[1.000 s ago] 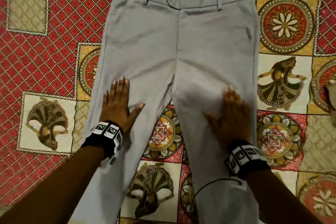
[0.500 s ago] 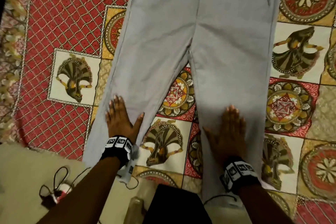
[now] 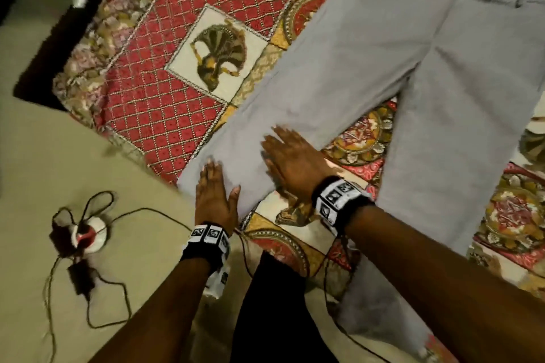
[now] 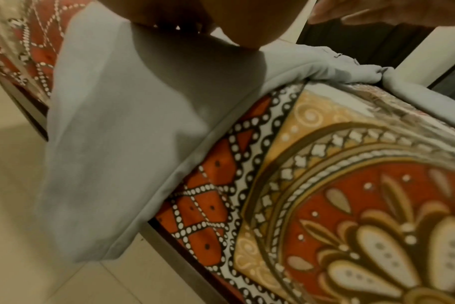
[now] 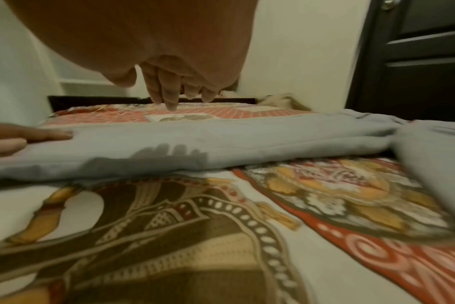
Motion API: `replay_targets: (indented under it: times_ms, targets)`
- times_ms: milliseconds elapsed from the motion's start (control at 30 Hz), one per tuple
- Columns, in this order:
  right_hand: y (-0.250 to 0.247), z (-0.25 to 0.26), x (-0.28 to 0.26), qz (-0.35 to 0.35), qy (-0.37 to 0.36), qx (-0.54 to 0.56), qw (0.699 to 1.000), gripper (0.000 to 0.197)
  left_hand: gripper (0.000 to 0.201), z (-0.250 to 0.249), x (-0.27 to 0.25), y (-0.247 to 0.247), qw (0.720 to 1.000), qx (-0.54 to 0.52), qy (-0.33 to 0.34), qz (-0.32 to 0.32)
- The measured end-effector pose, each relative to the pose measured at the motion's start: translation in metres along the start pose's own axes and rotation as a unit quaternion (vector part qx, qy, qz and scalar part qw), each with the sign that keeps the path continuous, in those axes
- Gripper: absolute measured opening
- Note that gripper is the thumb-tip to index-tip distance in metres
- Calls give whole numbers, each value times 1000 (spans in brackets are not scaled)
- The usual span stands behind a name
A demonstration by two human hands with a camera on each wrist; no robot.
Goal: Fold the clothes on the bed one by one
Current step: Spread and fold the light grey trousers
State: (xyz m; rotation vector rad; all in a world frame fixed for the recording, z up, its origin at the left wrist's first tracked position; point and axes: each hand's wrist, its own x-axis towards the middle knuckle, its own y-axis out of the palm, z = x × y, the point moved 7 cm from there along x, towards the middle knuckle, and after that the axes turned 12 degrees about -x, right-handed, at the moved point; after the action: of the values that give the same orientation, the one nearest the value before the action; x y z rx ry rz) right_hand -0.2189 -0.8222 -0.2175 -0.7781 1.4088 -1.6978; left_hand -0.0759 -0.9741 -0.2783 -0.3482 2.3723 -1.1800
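The grey trousers (image 3: pixel 368 68) lie flat on the patterned bedspread (image 3: pixel 165 103), their long axis running from the waistband, far beyond the hands, down to the leg ends nearest the person, which hang over the bed's edge. Both hands lie on the same leg. The left hand (image 3: pixel 215 194) lies flat near its hem with fingers straight. The right hand (image 3: pixel 292 162), just beyond it, is also spread open, palm down, gripping nothing.
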Motion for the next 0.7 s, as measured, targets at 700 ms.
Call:
replay_targets:
  times_ms: [700]
  targets:
    - [12, -197, 10, 131, 208, -68, 967, 92, 123, -16, 9, -16, 993, 30, -84, 78]
